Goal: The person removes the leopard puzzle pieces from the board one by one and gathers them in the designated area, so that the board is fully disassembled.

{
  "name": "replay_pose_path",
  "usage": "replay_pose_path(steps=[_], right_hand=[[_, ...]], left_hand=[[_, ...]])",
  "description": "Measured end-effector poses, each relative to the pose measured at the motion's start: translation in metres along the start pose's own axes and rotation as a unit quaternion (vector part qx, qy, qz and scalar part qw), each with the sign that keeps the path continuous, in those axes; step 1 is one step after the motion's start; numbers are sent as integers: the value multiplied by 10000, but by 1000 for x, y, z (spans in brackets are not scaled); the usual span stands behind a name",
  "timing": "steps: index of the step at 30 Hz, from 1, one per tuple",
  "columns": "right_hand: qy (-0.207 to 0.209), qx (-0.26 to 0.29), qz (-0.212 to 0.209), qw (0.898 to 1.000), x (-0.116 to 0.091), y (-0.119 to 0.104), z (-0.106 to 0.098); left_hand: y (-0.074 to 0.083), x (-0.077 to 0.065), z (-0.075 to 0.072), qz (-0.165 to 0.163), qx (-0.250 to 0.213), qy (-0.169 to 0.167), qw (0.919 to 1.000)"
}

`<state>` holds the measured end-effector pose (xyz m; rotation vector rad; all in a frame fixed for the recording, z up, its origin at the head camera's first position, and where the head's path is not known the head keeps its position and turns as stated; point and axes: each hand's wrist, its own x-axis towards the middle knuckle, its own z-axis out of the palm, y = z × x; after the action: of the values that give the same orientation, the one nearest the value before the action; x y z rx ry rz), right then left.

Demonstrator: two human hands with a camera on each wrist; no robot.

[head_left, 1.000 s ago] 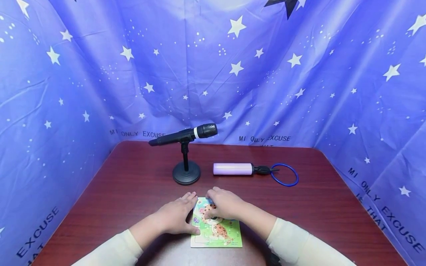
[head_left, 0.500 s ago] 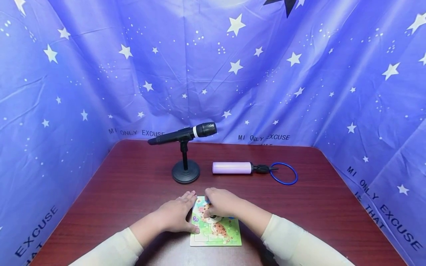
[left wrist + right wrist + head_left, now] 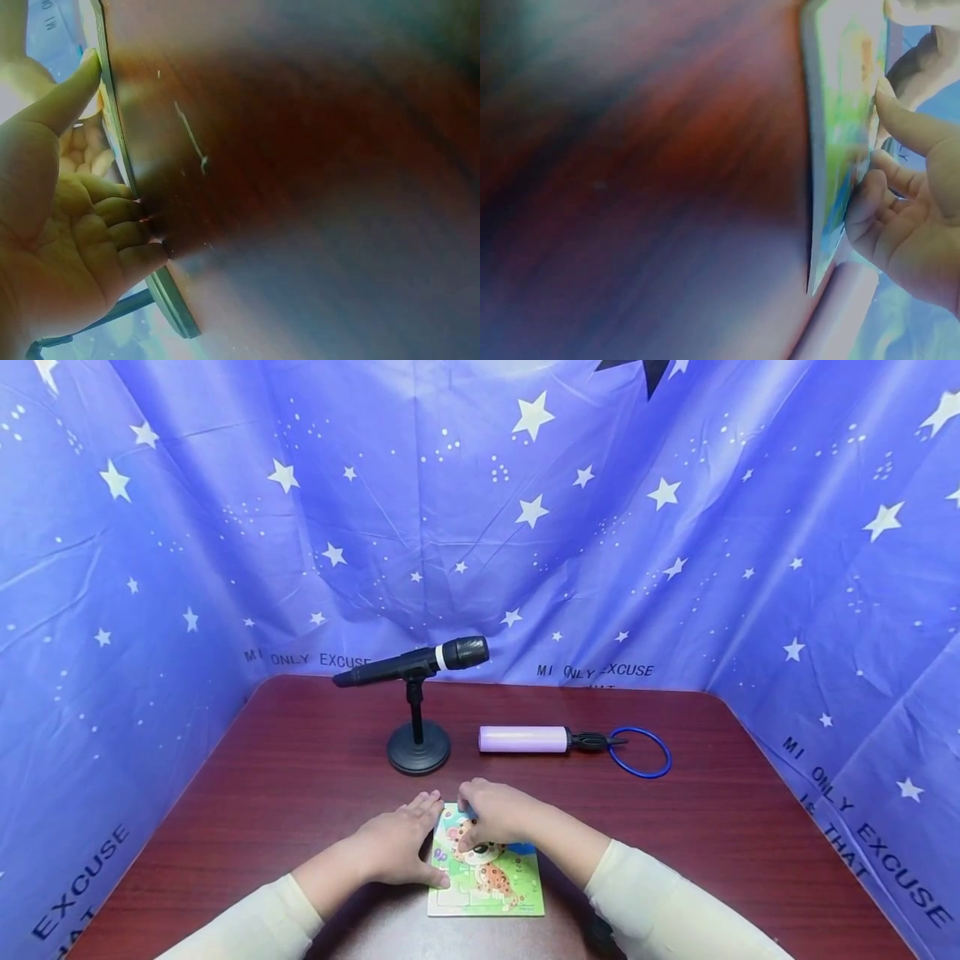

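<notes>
A flat jigsaw puzzle board (image 3: 502, 889) with a spotted cartoon animal on green lies at the table's front middle. An outlined, paler patch shows at its lower left. My left hand (image 3: 393, 847) lies along the board's left side, fingers extended and fingertips on the table by the edge; its thumb rests on the lower left of the board. Over the upper part reaches my right hand (image 3: 506, 814), thumb on the picture, fingers bent near the top edge. In the right wrist view its fingers (image 3: 870, 199) curl close against the board; I cannot tell whether they pinch a piece.
Behind the board stands a black microphone (image 3: 375, 672) on a round-based stand (image 3: 418, 752). To its right lie a lilac hand pump (image 3: 523, 740) with a black nozzle and a blue ring (image 3: 670, 764). A starry blue curtain (image 3: 450, 527) encloses the table (image 3: 285, 760).
My right hand shifts slightly on the upper part of the board, its fingers a little farther up and left. My left hand keeps its place along the left edge.
</notes>
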<state>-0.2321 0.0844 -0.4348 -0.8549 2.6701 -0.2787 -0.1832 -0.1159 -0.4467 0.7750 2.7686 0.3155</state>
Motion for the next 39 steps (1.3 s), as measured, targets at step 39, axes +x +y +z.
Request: replay_pose_path(steps=[39], right_hand=[[377, 295, 42, 9988, 4, 3, 4]], left_hand=[[2, 0, -2, -61, -60, -117, 9999]])
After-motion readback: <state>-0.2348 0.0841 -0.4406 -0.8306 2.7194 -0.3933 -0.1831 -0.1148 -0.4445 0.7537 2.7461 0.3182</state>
